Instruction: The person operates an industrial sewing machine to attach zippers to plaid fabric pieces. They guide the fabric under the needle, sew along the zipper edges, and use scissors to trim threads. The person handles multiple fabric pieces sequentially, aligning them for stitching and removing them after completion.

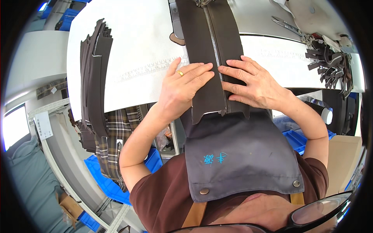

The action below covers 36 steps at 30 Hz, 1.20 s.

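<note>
A long dark brown panel point(206, 93) runs from the table's front edge back under a metal presser foot point(202, 3), at the top of the view. Down its middle goes a zipper point(213, 39) with silvery teeth, which looks closed. My left hand point(178, 88) lies flat on the panel's left part, fingers stretched toward the zipper and thumb apart. Across from it, my right hand point(254, 83) rests with fingers spread, their tips at the zipper's right side. Neither hand grips anything. The panel's near end has a notched edge and hangs close to my grey apron point(241, 151).
A stack of dark brown strips point(93, 73) lies over the left of the white table point(132, 50), which bears ruler markings. Plaid pieces point(116, 126) hang below, above a blue bin point(107, 180). Scissors point(286, 25) and a bundle of dark strips point(332, 66) lie at the right.
</note>
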Tool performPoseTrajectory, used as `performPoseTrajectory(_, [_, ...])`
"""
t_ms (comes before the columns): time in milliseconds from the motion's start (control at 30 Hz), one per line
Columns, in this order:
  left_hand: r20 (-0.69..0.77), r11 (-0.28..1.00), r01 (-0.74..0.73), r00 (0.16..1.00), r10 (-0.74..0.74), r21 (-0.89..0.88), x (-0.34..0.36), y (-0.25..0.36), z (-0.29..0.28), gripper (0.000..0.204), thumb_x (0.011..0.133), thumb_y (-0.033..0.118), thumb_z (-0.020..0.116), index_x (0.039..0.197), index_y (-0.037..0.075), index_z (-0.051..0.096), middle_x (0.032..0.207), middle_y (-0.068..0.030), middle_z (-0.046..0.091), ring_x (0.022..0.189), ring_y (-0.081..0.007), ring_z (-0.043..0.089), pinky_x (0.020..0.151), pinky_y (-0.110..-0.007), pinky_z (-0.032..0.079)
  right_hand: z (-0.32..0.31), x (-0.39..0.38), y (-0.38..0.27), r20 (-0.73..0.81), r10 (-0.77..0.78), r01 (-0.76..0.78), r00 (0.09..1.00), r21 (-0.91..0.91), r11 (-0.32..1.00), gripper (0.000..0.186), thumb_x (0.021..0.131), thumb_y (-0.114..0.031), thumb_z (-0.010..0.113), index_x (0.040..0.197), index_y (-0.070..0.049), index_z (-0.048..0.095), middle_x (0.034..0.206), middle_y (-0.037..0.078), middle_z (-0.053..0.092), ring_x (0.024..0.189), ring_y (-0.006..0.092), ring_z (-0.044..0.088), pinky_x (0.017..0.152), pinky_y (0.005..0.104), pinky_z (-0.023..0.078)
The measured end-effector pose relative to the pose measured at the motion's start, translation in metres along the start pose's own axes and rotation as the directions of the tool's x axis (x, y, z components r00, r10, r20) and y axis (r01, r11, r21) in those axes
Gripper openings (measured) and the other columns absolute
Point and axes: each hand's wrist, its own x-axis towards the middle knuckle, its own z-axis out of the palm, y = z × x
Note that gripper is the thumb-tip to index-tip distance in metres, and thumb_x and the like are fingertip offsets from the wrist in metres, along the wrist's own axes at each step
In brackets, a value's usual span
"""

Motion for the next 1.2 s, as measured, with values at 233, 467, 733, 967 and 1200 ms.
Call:
performPoseTrajectory(233, [0.012, 0.999, -0.032, 0.999, 0.032, 0.018, -0.005, -0.005, 0.008, 0.029, 0.072, 0.006, 0.062, 0.100, 0.011, 0.066, 0.115, -0.0013, 0.063, 0.104, -0.0163, 0.059, 0.104, -0.047, 0.029, 0.004, -0.003, 0.002, -0.008, 0.021, -0.021, 1.000, -0.002, 1.000, 0.046, 0.075, -0.028, 0.071, 0.118, -0.018, 0.059, 0.129, 0.006, 0.051, 0.119, 0.0261, 0.048, 0.100, 0.0459, 0.039])
performPoseTrajectory(467, [0.171, 0.995, -0.070, 0.984, 0.058, 0.068, 0.004, -0.020, -0.004, 0.035, 0.079, 0.004, 0.058, 0.113, 0.012, 0.064, 0.120, 0.0010, 0.061, 0.108, -0.0191, 0.059, 0.107, -0.054, 0.021, 0.002, -0.001, -0.001, 0.020, 0.039, -0.039, 0.999, -0.018, 0.999, 0.049, 0.078, -0.028, 0.070, 0.124, -0.020, 0.056, 0.130, 0.004, 0.049, 0.122, 0.0240, 0.045, 0.102, 0.0463, 0.036])
performPoseTrajectory(733, [0.023, 0.966, 0.019, 0.999, -0.025, 0.258, 0.072, -0.087, 0.014, 0.033, 0.084, 0.031, 0.063, 0.114, 0.018, 0.063, 0.121, 0.0026, 0.058, 0.111, -0.0216, 0.054, 0.102, -0.060, 0.026, -0.001, 0.002, 0.002, 0.050, 0.029, -0.031, 0.998, 0.036, 0.999, 0.048, 0.077, -0.028, 0.070, 0.122, -0.018, 0.057, 0.129, 0.006, 0.050, 0.121, 0.0254, 0.045, 0.102, 0.0461, 0.036])
performPoseTrajectory(967, [0.063, 0.983, 0.074, 0.994, -0.086, 0.169, 0.078, -0.091, 0.011, 0.032, 0.084, 0.035, 0.063, 0.112, 0.019, 0.066, 0.121, 0.0038, 0.060, 0.110, -0.0221, 0.054, 0.105, -0.061, 0.019, -0.002, 0.001, -0.002, 0.054, 0.058, -0.060, 0.997, 0.040, 0.997, 0.048, 0.075, -0.026, 0.071, 0.121, -0.017, 0.058, 0.130, 0.007, 0.049, 0.121, 0.0262, 0.045, 0.100, 0.0453, 0.037])
performPoseTrajectory(1200, [0.076, 0.987, 0.106, 0.990, -0.116, 0.122, 0.079, -0.092, 0.009, 0.033, 0.083, 0.035, 0.064, 0.112, 0.020, 0.066, 0.121, 0.0040, 0.060, 0.111, -0.0216, 0.054, 0.106, -0.060, 0.017, -0.001, 0.003, 0.001, 0.059, 0.033, -0.036, 0.998, 0.049, 0.998, 0.047, 0.075, -0.027, 0.071, 0.120, -0.017, 0.059, 0.130, 0.007, 0.050, 0.120, 0.0259, 0.046, 0.099, 0.0446, 0.038])
